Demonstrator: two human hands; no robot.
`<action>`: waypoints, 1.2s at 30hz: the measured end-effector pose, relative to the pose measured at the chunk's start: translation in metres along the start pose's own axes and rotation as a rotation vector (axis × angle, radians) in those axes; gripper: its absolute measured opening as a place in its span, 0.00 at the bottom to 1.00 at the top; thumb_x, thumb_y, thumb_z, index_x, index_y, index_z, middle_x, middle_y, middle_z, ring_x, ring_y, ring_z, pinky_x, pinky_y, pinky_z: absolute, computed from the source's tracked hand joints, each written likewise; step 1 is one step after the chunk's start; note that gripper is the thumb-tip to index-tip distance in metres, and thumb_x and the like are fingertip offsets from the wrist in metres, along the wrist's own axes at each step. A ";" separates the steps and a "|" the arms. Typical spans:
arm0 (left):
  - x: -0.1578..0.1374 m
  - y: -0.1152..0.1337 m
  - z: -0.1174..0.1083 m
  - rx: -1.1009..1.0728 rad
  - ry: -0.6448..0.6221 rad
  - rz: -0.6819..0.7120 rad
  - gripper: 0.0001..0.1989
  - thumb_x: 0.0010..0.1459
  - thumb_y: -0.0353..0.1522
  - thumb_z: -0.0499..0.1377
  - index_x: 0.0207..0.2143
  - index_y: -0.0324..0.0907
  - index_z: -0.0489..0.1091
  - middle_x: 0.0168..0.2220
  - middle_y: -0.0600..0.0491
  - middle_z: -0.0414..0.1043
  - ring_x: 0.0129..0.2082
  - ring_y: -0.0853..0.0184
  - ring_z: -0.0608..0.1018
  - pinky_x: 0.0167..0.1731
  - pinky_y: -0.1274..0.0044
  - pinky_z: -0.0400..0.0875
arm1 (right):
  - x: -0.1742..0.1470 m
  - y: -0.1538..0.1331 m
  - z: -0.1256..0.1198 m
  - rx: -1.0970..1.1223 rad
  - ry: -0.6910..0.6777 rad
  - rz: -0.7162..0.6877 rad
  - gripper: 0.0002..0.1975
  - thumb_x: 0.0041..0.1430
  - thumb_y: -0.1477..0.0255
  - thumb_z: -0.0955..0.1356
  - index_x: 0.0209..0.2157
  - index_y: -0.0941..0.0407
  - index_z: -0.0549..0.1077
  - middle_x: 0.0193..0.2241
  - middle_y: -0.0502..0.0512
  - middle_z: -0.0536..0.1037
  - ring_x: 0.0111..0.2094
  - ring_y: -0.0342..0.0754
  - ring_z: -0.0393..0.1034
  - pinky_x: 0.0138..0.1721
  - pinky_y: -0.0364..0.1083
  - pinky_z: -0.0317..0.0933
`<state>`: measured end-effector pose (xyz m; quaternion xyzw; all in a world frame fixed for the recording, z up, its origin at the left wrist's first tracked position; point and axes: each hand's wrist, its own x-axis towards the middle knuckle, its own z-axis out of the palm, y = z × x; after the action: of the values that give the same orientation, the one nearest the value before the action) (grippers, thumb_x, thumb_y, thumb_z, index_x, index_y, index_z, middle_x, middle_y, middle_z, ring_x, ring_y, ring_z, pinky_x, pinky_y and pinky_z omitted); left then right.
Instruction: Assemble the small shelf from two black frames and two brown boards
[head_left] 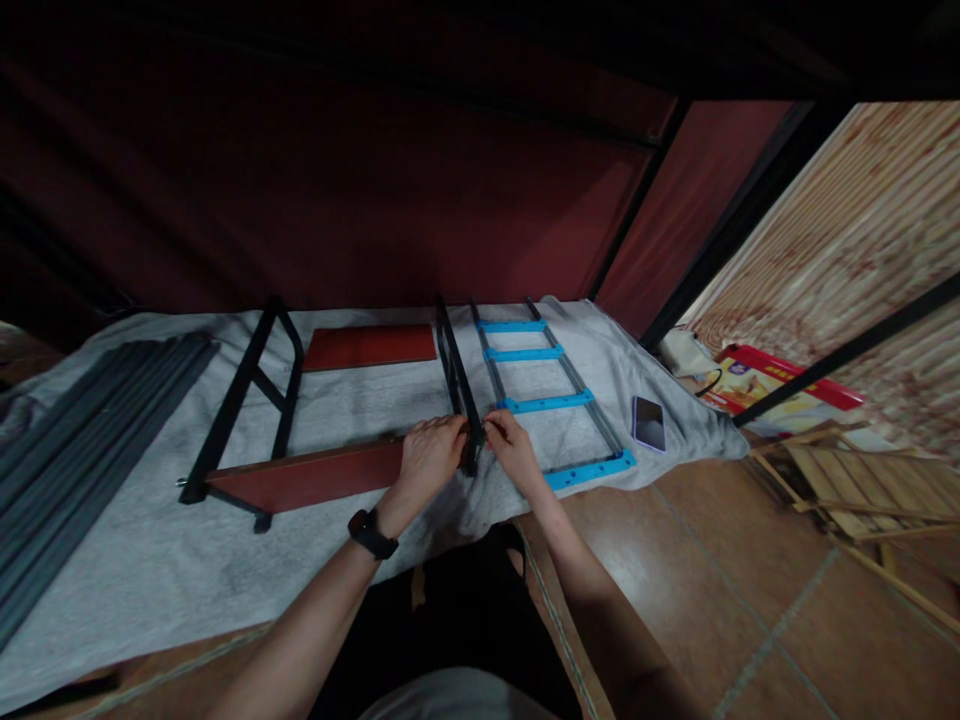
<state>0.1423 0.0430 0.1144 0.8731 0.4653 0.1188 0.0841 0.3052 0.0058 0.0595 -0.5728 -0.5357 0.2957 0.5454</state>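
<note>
My left hand (433,450), with a dark band on its wrist, closes over the right end of a reddish-brown board (315,478), against a black metal side frame (463,385). On the outer side of that frame, my right hand (511,445) has its fingers pinched close to the bar; what they hold is too small to make out. The board's other end meets a second black side frame (225,425), where a bolt (181,484) sticks out. Behind lies another reddish board (367,347), flat between the two frames.
A rack of grey tubes with blue crossbars (547,402) lies to the right, beside a phone (649,423). Grey tubes (97,430) lie at left on the grey cloth (300,570). A wooden folding piece (862,485) and a red-yellow box (787,385) stand at right.
</note>
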 end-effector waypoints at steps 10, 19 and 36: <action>-0.001 0.000 0.001 0.009 0.021 0.009 0.15 0.67 0.31 0.51 0.50 0.44 0.74 0.48 0.46 0.80 0.49 0.55 0.80 0.51 0.65 0.69 | 0.004 -0.005 0.000 -0.176 -0.037 0.069 0.20 0.69 0.55 0.59 0.26 0.51 0.65 0.19 0.46 0.67 0.22 0.45 0.63 0.28 0.45 0.54; 0.000 0.001 0.000 0.016 0.021 0.010 0.14 0.67 0.31 0.52 0.50 0.44 0.74 0.47 0.47 0.80 0.47 0.56 0.80 0.50 0.67 0.70 | 0.002 -0.001 -0.004 -0.087 -0.021 -0.025 0.10 0.65 0.62 0.63 0.33 0.52 0.68 0.25 0.47 0.68 0.27 0.46 0.65 0.31 0.44 0.58; -0.001 0.002 0.000 -0.018 0.075 -0.004 0.12 0.66 0.31 0.54 0.46 0.45 0.76 0.46 0.48 0.81 0.45 0.56 0.81 0.48 0.67 0.70 | 0.005 -0.001 -0.004 -0.216 -0.045 -0.075 0.08 0.67 0.66 0.61 0.39 0.53 0.69 0.31 0.50 0.74 0.32 0.47 0.70 0.35 0.44 0.61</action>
<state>0.1430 0.0410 0.1145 0.8663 0.4689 0.1555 0.0744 0.3097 0.0091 0.0628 -0.6011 -0.5976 0.2284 0.4789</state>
